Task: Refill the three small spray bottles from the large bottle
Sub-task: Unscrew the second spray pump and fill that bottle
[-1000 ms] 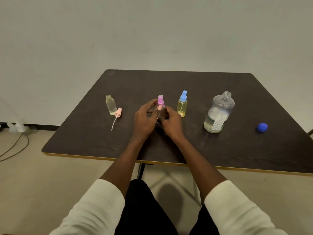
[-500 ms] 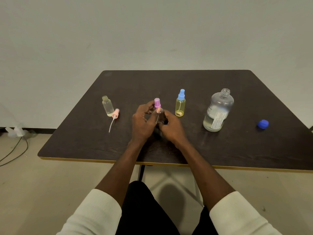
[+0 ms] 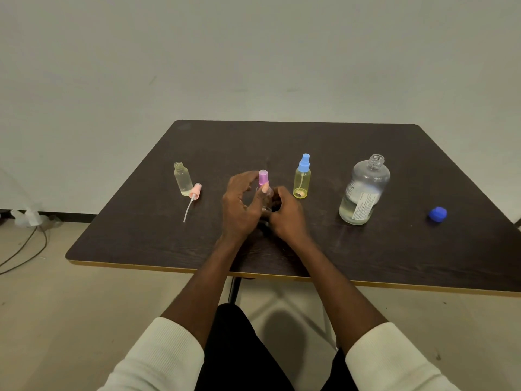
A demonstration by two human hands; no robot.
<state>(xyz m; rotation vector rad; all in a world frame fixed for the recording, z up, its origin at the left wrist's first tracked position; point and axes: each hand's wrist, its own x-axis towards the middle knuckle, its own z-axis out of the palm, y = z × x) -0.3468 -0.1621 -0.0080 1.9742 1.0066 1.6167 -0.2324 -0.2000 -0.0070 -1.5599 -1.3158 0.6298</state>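
1. The purple-capped spray bottle [image 3: 263,187] stands at the middle of the dark table [image 3: 394,255], between the two hands; its cap rises above the fingers while most of its clear body is hidden behind them.
2. Its long axis is about upright, cap pointing up.
3. The left hand [image 3: 239,206] curls round the bottle's upper part, thumb tip pressed just below the cap and the fingers wrapped behind it.
4. The right hand [image 3: 287,215] grips the lower body, fingers curled round it; the base is hidden, so I cannot tell whether it touches the table.
5. To the left stands an open small bottle [image 3: 182,179], with a pink spray head [image 3: 194,191] lying just beside it, tube toward the near edge.
6. To the right stand the blue-capped yellow bottle [image 3: 302,179] and the uncapped large bottle [image 3: 363,190]; a blue cap [image 3: 437,214] lies well apart, further right.
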